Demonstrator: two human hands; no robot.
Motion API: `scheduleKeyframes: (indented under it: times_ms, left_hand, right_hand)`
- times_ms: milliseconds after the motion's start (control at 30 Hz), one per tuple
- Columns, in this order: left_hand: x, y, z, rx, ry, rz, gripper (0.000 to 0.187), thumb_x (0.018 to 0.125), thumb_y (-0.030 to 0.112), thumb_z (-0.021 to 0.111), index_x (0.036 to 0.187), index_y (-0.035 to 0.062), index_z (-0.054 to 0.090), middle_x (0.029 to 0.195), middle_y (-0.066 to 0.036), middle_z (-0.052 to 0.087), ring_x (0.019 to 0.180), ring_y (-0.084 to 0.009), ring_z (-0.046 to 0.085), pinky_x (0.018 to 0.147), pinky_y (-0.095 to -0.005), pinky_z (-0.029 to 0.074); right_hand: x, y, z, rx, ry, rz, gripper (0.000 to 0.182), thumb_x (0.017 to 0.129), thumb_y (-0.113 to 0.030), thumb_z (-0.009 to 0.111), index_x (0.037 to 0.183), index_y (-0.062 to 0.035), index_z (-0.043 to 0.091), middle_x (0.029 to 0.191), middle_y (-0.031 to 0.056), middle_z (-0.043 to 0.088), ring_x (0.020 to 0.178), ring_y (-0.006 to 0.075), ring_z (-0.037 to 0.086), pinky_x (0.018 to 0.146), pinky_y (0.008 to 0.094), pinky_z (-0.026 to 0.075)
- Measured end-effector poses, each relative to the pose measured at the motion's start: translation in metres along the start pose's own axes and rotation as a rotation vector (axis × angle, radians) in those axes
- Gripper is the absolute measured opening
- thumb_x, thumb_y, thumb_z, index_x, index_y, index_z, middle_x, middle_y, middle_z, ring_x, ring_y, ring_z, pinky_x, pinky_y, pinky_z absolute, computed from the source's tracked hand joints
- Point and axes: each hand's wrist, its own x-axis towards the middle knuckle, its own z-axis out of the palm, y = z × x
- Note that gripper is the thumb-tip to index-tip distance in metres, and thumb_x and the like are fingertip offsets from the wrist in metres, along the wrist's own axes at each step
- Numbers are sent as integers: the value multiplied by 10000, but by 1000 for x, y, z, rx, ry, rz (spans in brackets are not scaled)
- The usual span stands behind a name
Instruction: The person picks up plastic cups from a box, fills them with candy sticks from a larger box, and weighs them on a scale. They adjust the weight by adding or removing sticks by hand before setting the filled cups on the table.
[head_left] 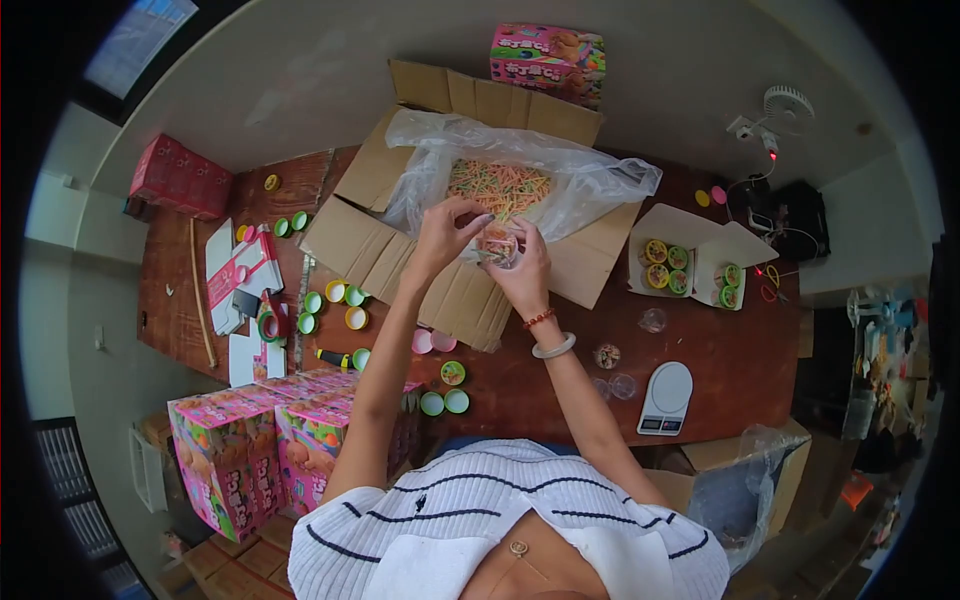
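Observation:
My right hand (527,277) is wrapped round a small clear cup (497,246) with colourful stick pieces in it. Just left of the cup's rim is my left hand (445,233), its thumb and fingers brought together; what they pinch, if anything, is too small to make out. Both hands are over the near side of an open cardboard box (368,240). Clear plastic film (418,128) lines the box, around a heap of thin pastel sticks (497,182).
A white scale (667,392) stands at the right, near a white carton (648,232) of lidded cups. Green lids (308,323) lie left of my left forearm. Pink printed boxes (237,450) are stacked at the front left. Scissors (769,283) lie at the far right.

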Motion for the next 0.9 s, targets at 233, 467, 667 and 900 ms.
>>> scheduleKeyframes:
  times_ms: [233, 467, 667, 900]
  left_hand:
    - [-14, -1, 10, -290, -76, -159, 190, 914, 147, 741, 1039, 4, 742, 902, -83, 756, 849, -119, 709, 739, -280, 566]
    - [-25, 49, 0, -453, 136, -77, 182, 921, 56, 726, 1091, -7, 744, 951, -34, 753, 817, -84, 681, 747, -259, 547]
    - [-38, 64, 11, -68, 38, 78, 179, 804, 74, 786, 980, 106, 803, 881, -48, 754, 921, -209, 684, 807, -350, 545]
    - [-48, 71, 1, -16, 121, 206, 349, 912, 169, 711, 1259, 131, 696, 1201, -127, 675, 1144, -312, 608, 953, -419, 497]
  right_hand:
    - [-17, -11, -17, 22, -6, 7, 810, 618, -110, 918, 1330, -52, 536, 1142, 148, 663, 1044, 279, 671, 909, 396, 556]
    - [-26, -15, -32, 112, -22, 85, 808, 594, -107, 926, 1300, -42, 539, 1135, 155, 642, 1028, 312, 661, 894, 418, 552]
    - [-31, -23, -34, 91, -30, 49, 813, 645, -138, 937, 1337, -37, 523, 1152, 135, 673, 1011, 249, 693, 878, 376, 573]
    - [-31, -35, -43, 159, -27, 81, 798, 672, -147, 928, 1348, -35, 519, 1184, 149, 656, 1058, 248, 688, 899, 366, 576]
